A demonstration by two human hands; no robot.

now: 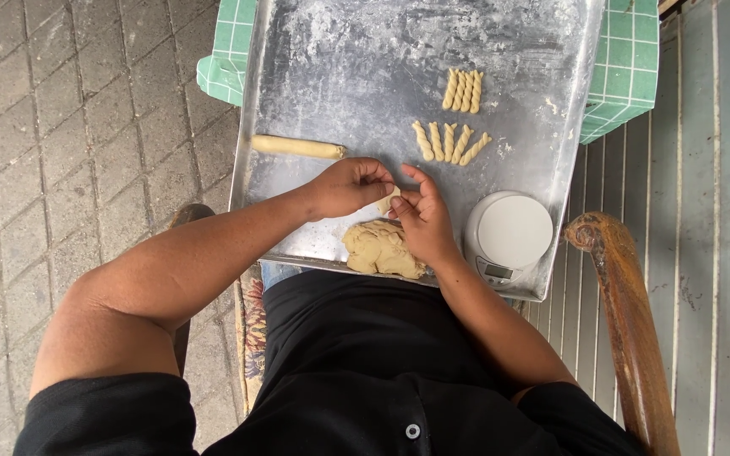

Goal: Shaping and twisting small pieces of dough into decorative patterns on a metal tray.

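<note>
A dough roll (297, 147) lies up-left of the grip, long axis running left to right on the floured metal tray (340, 59). The left hand (346, 186) and right hand (422, 215) are closed together on a small dough piece (387, 201), pinched between the fingertips above the tray. A dough lump (380, 250) lies just below the grip. Twisted dough sticks (454, 118) are set above-right, long axes pointing away. A round white scale (509, 236) stands right of the grip.
</note>
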